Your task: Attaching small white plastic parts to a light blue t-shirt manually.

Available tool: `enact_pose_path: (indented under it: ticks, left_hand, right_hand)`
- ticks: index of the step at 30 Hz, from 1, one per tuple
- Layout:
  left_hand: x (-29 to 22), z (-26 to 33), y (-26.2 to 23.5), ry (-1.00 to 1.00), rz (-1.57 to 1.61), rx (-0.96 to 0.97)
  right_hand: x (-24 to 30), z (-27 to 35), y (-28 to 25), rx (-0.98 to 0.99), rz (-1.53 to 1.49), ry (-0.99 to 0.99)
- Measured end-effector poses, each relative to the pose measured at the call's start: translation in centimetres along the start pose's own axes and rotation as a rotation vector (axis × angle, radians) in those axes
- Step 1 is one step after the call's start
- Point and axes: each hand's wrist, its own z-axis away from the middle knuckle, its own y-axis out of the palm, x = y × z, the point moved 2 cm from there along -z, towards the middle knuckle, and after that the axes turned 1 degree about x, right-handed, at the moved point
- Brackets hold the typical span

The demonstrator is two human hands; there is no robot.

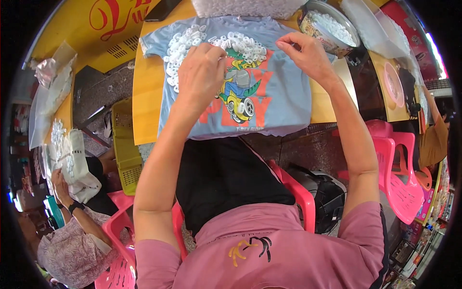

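Note:
A light blue T-shirt with a cartoon print lies spread on the wooden table before me. Small white ring-like plastic pieces are heaped on its upper left, and another heap sits above the print. Between the two heaps, my left hand has its fingers curled closed over the cloth; its fingertips are partly hidden. My right hand is raised to the right of the second heap, thumb and fingers brought together. Whatever either hand holds, if anything, is too small or hidden to name.
A round tin of white pieces stands at the back right, beside a clear plastic bag. A bulging bag lies at the far edge. A co-worker's hand works at left, near a yellow crate. Pink chairs stand at right.

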Motion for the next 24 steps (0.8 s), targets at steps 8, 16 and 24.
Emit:
enact_pose_path:
  ticks: [8,16,24]
  left_hand:
    - [1.3,-1.6,0.9,0.093,-0.113,0.157]
    - [1.6,-2.1,1.1,0.095,-0.122,0.193]
    - [1.1,-2.3,0.9,0.080,-0.146,0.216]
  right_hand:
    - [-1.6,-0.1,-0.8,0.021,0.021,0.062]
    - [-2.6,-2.4,1.7,-0.003,0.231,-0.236]
    - [-1.2,-2.4,2.7,-0.032,0.491,-0.335]
